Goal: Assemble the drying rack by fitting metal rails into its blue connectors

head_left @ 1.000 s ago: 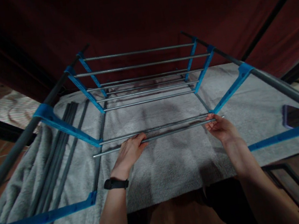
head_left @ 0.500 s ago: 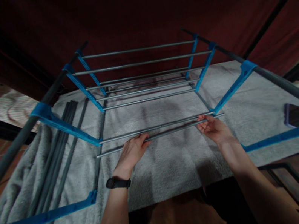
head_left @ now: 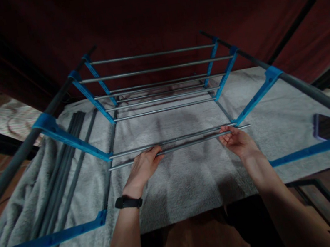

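Observation:
A thin grey metal rod (head_left: pixel 184 146) lies crosswise in both of my hands. My left hand (head_left: pixel 145 163), with a black band at the wrist, is wrapped over it left of the middle. Near its right end, my right hand (head_left: pixel 235 140) pinches it with the palm turned up. Just beyond the held rod runs a fixed crossbar (head_left: pixel 186 136) of the rack, joined at each end to a blue plastic bracket (head_left: pixel 74 140) on the left and another blue bracket (head_left: pixel 252 102) on the right. Farther back, several crossbars (head_left: pixel 156 69) span the frame.
Several loose grey tubes (head_left: pixel 58 185) lie on the grey towel (head_left: pixel 189 195) at the left. A phone (head_left: pixel 327 126) rests on the right, behind a near blue bracket (head_left: pixel 323 146). Thick side poles (head_left: pixel 311 90) rise along both sides. A dark red cloth (head_left: pixel 146 12) hangs behind.
The held rod has shifted slightly to the right, its left end a little nearer the fixed crossbar. My left hand has moved slightly left along it; my right hand moved slightly right.

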{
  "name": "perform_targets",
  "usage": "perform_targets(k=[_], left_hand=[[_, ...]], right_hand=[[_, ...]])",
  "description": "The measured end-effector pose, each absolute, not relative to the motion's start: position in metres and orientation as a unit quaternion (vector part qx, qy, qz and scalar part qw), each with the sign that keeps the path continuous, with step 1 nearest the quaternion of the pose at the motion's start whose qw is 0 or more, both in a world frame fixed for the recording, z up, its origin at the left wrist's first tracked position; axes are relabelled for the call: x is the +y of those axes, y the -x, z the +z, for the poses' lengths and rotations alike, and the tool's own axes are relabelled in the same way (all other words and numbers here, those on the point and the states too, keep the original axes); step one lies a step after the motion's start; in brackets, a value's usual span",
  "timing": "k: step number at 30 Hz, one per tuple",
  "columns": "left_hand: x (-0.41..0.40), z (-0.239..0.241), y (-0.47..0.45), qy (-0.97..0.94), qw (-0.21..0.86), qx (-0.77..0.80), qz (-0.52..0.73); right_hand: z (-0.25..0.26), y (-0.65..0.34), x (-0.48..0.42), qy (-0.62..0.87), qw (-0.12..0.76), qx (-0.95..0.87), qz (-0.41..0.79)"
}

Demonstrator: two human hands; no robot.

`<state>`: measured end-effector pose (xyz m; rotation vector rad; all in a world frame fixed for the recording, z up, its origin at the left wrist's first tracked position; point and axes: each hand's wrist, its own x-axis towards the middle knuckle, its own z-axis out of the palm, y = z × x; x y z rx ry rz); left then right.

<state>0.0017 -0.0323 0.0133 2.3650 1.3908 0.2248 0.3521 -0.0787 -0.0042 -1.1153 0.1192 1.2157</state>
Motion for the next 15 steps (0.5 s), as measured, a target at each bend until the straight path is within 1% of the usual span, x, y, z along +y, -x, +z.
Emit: perform_targets(k=[4, 10, 15], left_hand=[[-0.0309, 0.0079, -0.0017, -0.850, 0.188, 0.485, 0.083], [-0.0310, 0.0093, -0.0015, -0.837, 0.209, 0.500, 0.083], [-0.0287, 0.0079, 0.0013, -0.833, 0.201, 0.507, 0.090]], right_hand=[[-0.0038, -0.3506, -0.0791, 0.491, 0.674, 0.047, 0.550], [-0.0008, -0.3501, -0.0780, 0.501, 0.673, 0.069, 0.539], [-0.0021, -0.3540, -0.0782, 0.498, 0.679, 0.072, 0.534]])
